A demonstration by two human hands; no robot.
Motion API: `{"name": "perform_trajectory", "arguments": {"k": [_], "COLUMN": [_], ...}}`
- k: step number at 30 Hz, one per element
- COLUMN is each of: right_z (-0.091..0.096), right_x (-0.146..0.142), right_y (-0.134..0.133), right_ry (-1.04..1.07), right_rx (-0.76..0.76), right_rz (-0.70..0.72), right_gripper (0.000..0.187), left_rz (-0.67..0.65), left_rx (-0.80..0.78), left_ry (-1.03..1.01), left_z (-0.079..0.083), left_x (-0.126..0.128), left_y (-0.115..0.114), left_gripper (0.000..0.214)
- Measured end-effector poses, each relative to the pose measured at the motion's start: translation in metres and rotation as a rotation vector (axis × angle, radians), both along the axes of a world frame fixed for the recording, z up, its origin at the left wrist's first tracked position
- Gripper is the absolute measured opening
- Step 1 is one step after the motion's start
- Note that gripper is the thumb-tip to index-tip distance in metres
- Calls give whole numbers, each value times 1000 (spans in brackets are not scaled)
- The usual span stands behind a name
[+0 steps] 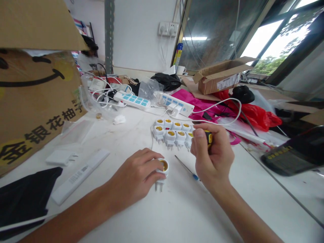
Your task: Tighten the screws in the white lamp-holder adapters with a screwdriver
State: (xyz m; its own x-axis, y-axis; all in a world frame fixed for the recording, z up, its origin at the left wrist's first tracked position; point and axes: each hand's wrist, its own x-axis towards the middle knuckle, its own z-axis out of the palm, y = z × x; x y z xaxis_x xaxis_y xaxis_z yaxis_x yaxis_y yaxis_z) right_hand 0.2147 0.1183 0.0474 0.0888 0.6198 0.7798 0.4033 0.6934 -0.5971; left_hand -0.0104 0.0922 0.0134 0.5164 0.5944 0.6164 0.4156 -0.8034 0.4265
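Observation:
A white plug-in lamp socket (162,172) with a brass-coloured thread inside stands on the white table, its two prongs pointing toward me. My left hand (141,172) has its fingers and thumb closed around that socket. Raised to the right, my right hand (214,155) is curled around a yellow-and-black object (209,138), mostly hidden by the fingers, so its kind is unclear. Between the hands lies a thin screwdriver (186,167) with a blue part near its handle end. Just beyond, several more plug-in lamp sockets (171,134) stand in two rows, partly covered by my right hand.
White power strips (133,100) with cables lie farther back. A large cardboard box (37,101) stands left, near a long white box (81,175) and a black bag (25,199). Red and pink bags (263,114), an open carton (220,79) and a dark device (293,152) are right.

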Motion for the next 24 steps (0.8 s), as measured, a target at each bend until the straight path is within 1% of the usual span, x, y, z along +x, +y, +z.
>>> {"name": "perform_trajectory", "arguments": {"k": [2,3,5,7,10,13,16,19,24], "right_z": [0,1,4,7,10,9,4,-1,-3], "right_x": [0,0,0,2,7,11,11,8,4], "right_y": [-3,-5,-7,-8,-7,-6,-4,-2,-1], "right_ry": [-101,-137,-248,-385,-559,-654,-719,-726,-676], "right_rx": [-8,-14,-25,-29,-55,-145,-212,-253,-259], "right_rz": [-55,-57,13,134,279,341,374,382,377], "right_gripper": [11,11,11,15,35,55,60,58,50], "left_rz": [8,11,15,18,22,39,91,130,140], "left_rx": [3,5,10,10,20,19,7,3,-11], "left_ry": [0,-3,-14,-25,-49,-92,-128,-148,-201], "left_z": [0,0,-1,-1,-3,-5,-4,-1,2], "left_x": [0,0,0,0,-1,-3,-4,-4,-3], "left_y": [1,1,2,3,6,8,10,9,9], "left_gripper": [6,6,8,10,11,15,24,24,25]}}
